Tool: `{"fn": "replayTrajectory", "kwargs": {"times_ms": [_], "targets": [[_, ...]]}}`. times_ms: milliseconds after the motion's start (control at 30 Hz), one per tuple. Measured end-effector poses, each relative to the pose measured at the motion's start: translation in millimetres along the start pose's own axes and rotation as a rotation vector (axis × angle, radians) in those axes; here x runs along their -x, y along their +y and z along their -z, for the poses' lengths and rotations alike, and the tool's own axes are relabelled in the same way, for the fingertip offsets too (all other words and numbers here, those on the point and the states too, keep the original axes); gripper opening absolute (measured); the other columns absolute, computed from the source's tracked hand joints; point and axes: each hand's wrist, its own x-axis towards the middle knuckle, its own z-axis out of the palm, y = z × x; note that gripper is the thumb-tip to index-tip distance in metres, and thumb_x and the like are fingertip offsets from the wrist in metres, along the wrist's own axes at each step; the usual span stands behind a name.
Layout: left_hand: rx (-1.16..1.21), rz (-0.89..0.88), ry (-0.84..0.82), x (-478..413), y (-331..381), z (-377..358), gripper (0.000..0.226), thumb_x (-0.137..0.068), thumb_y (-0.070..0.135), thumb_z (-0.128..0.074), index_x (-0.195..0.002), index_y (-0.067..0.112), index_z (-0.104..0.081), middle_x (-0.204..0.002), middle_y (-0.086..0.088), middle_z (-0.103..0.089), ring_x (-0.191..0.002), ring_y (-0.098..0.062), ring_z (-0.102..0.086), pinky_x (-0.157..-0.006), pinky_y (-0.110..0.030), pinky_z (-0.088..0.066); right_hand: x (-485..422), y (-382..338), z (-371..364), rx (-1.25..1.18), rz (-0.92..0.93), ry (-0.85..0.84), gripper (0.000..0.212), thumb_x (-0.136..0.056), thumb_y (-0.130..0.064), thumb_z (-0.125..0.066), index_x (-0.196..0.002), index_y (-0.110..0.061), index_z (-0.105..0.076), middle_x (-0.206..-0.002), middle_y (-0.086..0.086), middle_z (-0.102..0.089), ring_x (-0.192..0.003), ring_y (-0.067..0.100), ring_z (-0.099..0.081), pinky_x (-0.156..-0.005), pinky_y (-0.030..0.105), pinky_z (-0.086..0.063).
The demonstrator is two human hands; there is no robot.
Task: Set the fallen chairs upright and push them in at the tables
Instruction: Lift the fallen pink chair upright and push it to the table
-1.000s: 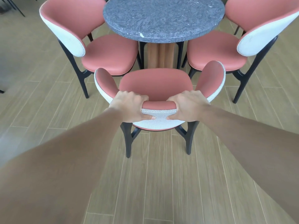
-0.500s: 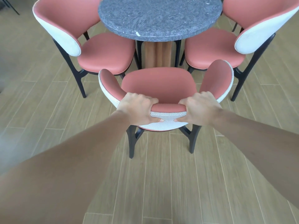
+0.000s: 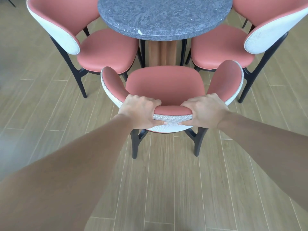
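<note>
Compared with the frame half a second earlier, the near chair [image 3: 165,85] sat closer to the table [image 3: 165,15], its seat front now reaching the foot of the wooden pedestal [image 3: 162,53], and both hands had travelled forward with it. Left hand [image 3: 139,112] was clamped over the top rail of the backrest, fingers curled onto the pink inner face, thumb pressed against the white textured outer face. Right hand [image 3: 205,111] gripped the same rail just beside it in a mirrored hold, a short span of rail showing between the two. Both forearms extended straight from the lower corners of the view.

Beyond the hands, the near chair stood upright on the wood-plank floor [image 3: 166,189]; its two black rear legs were visible directly below the grip, and its front legs were hidden. Its curved backrest wings rose to either side of the hands. Farther ahead, the round grey stone table top overhung the pedestal. Ahead and to the left of the left hand, a second chair [image 3: 103,50] stood upright with its seat near the table edge. Ahead and to the right of the right hand, a third chair [image 3: 221,47] stood likewise, its white backrest shell turned toward the camera.
</note>
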Motion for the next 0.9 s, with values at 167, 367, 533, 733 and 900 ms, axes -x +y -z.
{"fn": "replayTrajectory", "kwargs": {"times_ms": [167, 367, 533, 733, 900], "targets": [[0.004, 0.054, -0.057, -32, -8, 4, 0.054, -0.079, 0.089, -0.05, -0.094, 0.038, -0.045, -0.085, 0.017, -0.05, -0.076, -0.021, -0.046, -0.068, -0.035, -0.03, -28, 24, 2, -0.019, -0.016, -0.008, 0.059, -0.082, -0.077, -0.062, -0.122, -0.034, -0.065, -0.11, -0.015, -0.071, -0.099, 0.023, -0.07, -0.069, 0.032, -0.035], [-0.022, 0.042, -0.103, -50, -29, 10, 0.061, -0.067, 0.093, -0.027, -0.09, 0.038, -0.039, -0.074, 0.017, -0.039, -0.075, -0.021, -0.048, -0.065, -0.034, -0.032, -54, 27, 0, -0.001, -0.034, 0.009, 0.066, -0.081, -0.077, -0.063, -0.129, -0.033, -0.062, -0.116, -0.013, -0.07, -0.102, 0.025, -0.07, -0.072, 0.035, -0.036], [0.001, 0.043, -0.09, -50, -33, 7, 0.059, -0.073, 0.094, -0.038, -0.091, 0.038, -0.037, -0.08, 0.016, -0.044, -0.075, -0.021, -0.049, -0.065, -0.034, -0.033, -57, 25, -3, -0.008, -0.036, 0.032, 0.068, -0.078, -0.079, -0.064, -0.127, -0.033, -0.062, -0.114, -0.014, -0.071, -0.101, 0.024, -0.07, -0.073, 0.034, -0.037], [0.076, 0.097, -0.076, -46, -30, 8, 0.065, -0.066, 0.096, -0.039, -0.096, 0.039, -0.044, -0.093, 0.019, -0.058, -0.08, -0.018, -0.049, -0.071, -0.035, -0.038, -59, 19, 1, -0.157, -0.136, -0.024, 0.099, -0.057, -0.106, -0.036, -0.124, -0.037, -0.061, -0.112, -0.017, -0.071, -0.102, 0.02, -0.068, -0.078, 0.035, -0.038], [0.685, 0.366, -0.028, -23, -29, 29, 0.08, -0.062, 0.097, -0.056, -0.118, 0.04, -0.064, -0.115, 0.018, -0.068, -0.112, -0.012, -0.06, -0.104, -0.036, -0.045, -37, 3, 20, -0.776, -0.355, 0.226, 0.073, -0.07, -0.089, -0.059, -0.12, -0.038, -0.073, -0.108, -0.016, -0.074, -0.102, 0.006, -0.07, -0.096, 0.035, -0.057]]}}
